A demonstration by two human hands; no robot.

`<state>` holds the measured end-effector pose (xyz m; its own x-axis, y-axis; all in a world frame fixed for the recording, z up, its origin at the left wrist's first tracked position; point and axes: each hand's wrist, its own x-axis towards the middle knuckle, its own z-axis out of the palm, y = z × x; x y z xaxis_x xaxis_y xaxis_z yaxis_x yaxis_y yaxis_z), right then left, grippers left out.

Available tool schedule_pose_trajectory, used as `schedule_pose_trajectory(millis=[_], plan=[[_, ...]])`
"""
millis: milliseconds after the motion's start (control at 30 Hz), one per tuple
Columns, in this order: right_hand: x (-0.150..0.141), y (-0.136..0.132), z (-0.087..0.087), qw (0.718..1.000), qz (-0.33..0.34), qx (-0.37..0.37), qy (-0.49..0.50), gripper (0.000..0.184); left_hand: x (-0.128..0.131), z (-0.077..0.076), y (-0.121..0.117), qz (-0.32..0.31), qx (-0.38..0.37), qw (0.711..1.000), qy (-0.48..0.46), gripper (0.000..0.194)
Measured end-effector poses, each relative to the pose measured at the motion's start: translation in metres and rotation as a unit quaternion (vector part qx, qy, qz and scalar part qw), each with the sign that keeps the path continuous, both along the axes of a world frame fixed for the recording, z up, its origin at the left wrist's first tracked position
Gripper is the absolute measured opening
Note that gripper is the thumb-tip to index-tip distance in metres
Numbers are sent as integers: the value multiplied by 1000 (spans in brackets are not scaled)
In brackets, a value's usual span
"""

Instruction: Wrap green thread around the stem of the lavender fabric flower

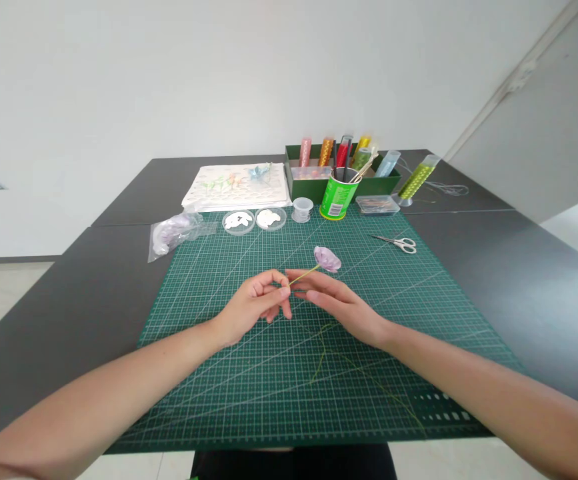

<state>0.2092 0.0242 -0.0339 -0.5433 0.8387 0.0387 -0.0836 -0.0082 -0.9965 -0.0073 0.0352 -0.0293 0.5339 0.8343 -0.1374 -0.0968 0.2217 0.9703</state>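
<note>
From where I stood, the near working area was a green cutting mat [209,400] on a dark table [469,247]. A thin green thread [391,395] lay loosely across the mat's near right part.

Farther in, both hands were raised over the middle of the mat. The left hand [259,300] was closed in a pinch: thumb and forefinger gripped the lower end of a thin stem [303,275]. The right hand [341,303] was half open, fingers extended toward the left beside the stem; I could not tell whether they touched it. The stem slanted up to the far right and carried a pale purple flower [327,259], positioned just beyond the right hand.

Scissors [406,245] lay on the mat to the right, points toward the left. A clear bag [171,235] with pale purple contents lay at the mat's far left edge. Along the far edge, left to right, stood two clear dishes [239,233] of white pieces, a small tub [302,212], a green can [333,201] holding sticks and a flat case [377,205].

Beyond were a white pad [239,195] bearing a blue sprig [259,173] and, to its right, a dark green box [309,192] with coloured tubes [325,152].
</note>
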Motion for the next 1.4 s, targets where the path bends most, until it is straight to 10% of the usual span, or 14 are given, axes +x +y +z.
schedule_pose_trajectory(millis=[233,433,967,1400], plan=[[-24,-15,2,987,-71,-137,37,42,8,-6,-10,37,92,993,65,30],[-28,-14,5,980,-173,-93,-36,37,8,-3,-12,76,116,983,116,22],[-24,-12,-1,977,-149,98,-114,25,3,-4,-11,80,133,982,110,24],[-18,-14,-11,937,-167,195,-238,34,1,1,-13,108,237,926,274,12]])
